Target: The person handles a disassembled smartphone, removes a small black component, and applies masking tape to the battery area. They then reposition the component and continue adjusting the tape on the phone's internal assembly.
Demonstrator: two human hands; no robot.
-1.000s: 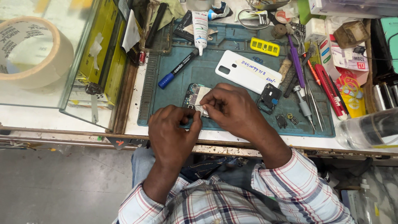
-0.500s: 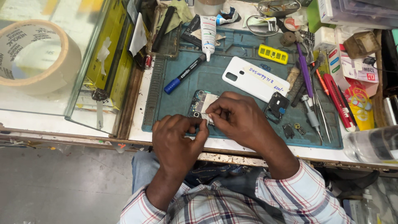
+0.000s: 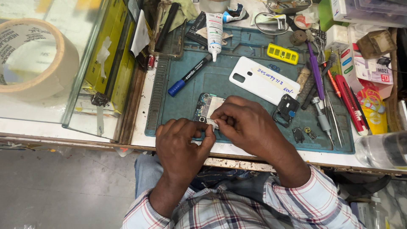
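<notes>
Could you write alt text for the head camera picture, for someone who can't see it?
Seen from above, a person's left hand and right hand pinch a small part over an opened phone on a blue work mat, with a white back cover, marker and tools alongside.

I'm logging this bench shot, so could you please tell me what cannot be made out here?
- Head view: the lower part of the opened phone with bare circuit board is hidden under the left hand and right hand.
- The small pale piece pinched between the fingertips is too small to identify.
- The clear plastic bottle is cut off by the right edge.
</notes>
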